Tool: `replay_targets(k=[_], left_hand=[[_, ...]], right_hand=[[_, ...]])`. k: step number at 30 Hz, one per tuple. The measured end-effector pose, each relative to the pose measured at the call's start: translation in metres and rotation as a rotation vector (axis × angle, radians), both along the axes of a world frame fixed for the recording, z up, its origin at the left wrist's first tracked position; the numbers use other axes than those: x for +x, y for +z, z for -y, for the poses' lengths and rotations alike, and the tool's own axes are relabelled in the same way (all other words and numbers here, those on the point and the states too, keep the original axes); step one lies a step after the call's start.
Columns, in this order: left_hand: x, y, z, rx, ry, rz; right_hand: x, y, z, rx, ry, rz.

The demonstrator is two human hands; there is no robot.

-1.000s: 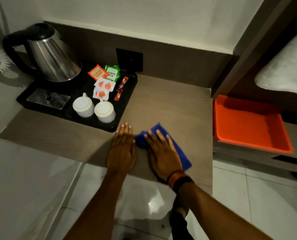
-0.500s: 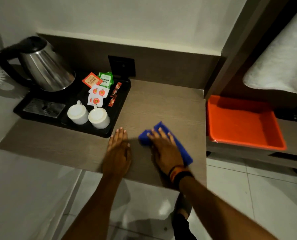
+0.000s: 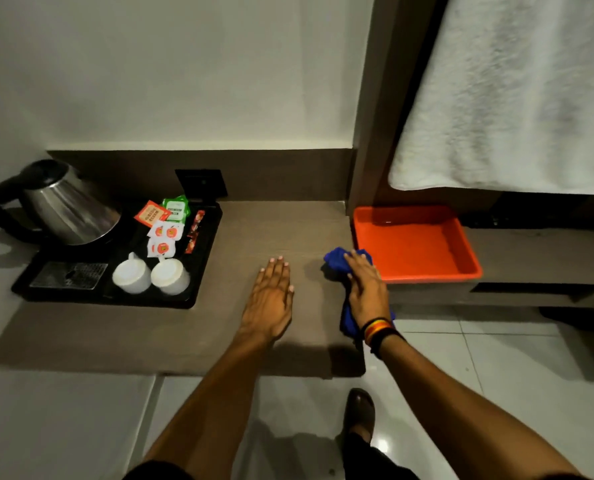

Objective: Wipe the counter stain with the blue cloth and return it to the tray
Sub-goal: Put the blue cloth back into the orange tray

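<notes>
At counter's right edge: blue cloth (image 3: 337, 261), bunched, just beside orange tray (image 3: 461, 252)
Right hand (image 3: 366, 292): palm down, pressing on the cloth
Left hand (image 3: 271, 299): flat on counter (image 3: 261, 230), fingers spread, holding nothing
Orange tray: holds nothing visible

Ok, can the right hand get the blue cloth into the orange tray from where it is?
Probably yes. The right hand lies on the blue cloth at the counter's right edge, beside the orange tray. The tray looks empty, with nothing in between.
</notes>
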State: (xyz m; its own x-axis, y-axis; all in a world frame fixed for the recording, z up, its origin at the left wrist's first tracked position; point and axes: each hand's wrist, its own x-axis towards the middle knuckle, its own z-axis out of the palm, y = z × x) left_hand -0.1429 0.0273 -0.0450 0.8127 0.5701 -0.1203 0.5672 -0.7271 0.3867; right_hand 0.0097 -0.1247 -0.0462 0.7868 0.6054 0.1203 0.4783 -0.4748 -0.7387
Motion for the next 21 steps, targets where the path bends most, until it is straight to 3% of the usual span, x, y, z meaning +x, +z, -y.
replay_targets(k=[5,11,17,21], left_hand=[[0.081,-0.009,0.006,0.042,-0.052,0.062],[0.166,-0.026,0.005,0.034,-0.092,0.051],[0.205,-0.033,0.006,0.024,-0.113,0.016],[0.199,-0.017,-0.008,0.074,-0.101,0.067]], right_hand=[[0.101,0.005,-0.024,-0.056,-0.169,0.050],[0.182,-0.040,-0.060,-0.227,-0.114,0.032],[0.191,-0.090,-0.067,-0.657,0.034,-0.117],[0.182,-0.063,-0.050,-0.488,0.067,-0.135]])
